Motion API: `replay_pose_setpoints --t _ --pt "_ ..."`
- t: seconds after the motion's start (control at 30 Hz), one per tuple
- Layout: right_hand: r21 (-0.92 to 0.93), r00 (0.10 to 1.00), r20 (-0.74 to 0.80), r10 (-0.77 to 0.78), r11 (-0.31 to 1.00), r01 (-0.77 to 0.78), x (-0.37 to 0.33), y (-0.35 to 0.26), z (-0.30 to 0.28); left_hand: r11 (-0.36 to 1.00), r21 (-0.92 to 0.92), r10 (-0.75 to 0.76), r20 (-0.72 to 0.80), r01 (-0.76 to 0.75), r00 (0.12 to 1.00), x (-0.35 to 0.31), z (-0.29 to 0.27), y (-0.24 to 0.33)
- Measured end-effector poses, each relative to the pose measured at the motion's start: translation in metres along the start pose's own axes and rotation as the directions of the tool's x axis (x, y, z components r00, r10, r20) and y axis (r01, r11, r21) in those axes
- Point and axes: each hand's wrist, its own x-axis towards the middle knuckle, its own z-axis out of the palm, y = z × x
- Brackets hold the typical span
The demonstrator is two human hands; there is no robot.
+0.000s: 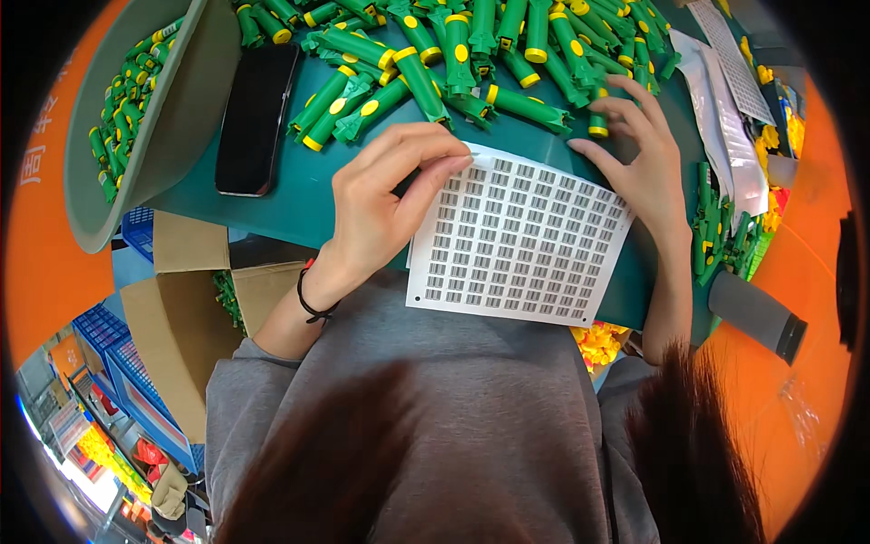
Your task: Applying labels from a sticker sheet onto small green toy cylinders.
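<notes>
A white sheet of small printed labels (521, 238) lies tilted at the table's near edge, part of it overhanging my lap. My left hand (390, 186) is closed in a pinch at the sheet's upper left corner; whether a loose label is between the fingertips, I cannot tell. My right hand (639, 145) is at the sheet's upper right, thumb and fingers apart and curved. Just beside its fingers is a green plastic tube (598, 118) with a yellow end. Beyond both hands spreads a heap of similar green tubes (426, 82) with yellow caps and dots.
A black phone (258, 122) lies left of the heap, next to a grey-green tub (195, 109) holding more tubes. A cardboard box (172, 317) stands below at left. To the right are white plastic bags (720, 127), another label sheet (732, 59) and a grey cylinder (754, 313).
</notes>
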Motion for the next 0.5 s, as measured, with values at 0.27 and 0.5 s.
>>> replay_pose_setpoints --t 0.27,0.5 --pt "0.031 0.935 -0.335 0.116 0.993 -0.112 -0.008 0.008 -0.010 0.743 -0.516 -0.465 0.060 0.427 0.883 0.006 -0.002 0.018" --pt "0.669 0.996 -0.059 0.070 0.743 -0.012 -0.032 -0.029 0.014 0.731 -0.545 -0.414 0.123 0.410 0.902 0.026 -0.011 0.037"
